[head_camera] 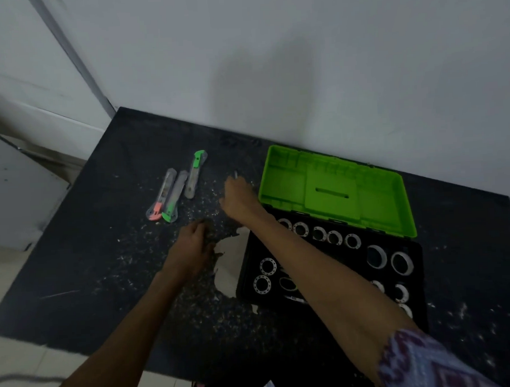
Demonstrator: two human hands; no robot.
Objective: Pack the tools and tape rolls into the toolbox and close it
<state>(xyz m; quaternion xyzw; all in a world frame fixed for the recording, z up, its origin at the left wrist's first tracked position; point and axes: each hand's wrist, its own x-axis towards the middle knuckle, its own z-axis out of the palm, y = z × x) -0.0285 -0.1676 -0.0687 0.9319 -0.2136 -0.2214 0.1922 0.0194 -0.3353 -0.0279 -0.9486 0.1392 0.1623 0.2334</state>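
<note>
Right hand (pixel 237 197) closes on a small tool (pixel 235 174); lift it cleanly into the toolbox (pixel 408 246), left hand (pixel 191 243) loosely curled, empty.

Head view of a dark, debris-flecked table (pixel 110 258) against a pale wall. An open toolbox (pixel 333 277), black base with white tape rolls (pixel 376 256) stood in it and green lid (pixel 335 189) laid back, sits at right. Three utility knives (pixel 176 191) lie side by side at left. The right hand (pixel 238 197) is closed around a small, thin object beside the lid; the left hand (pixel 191 245) rests on the tabletop.
</note>
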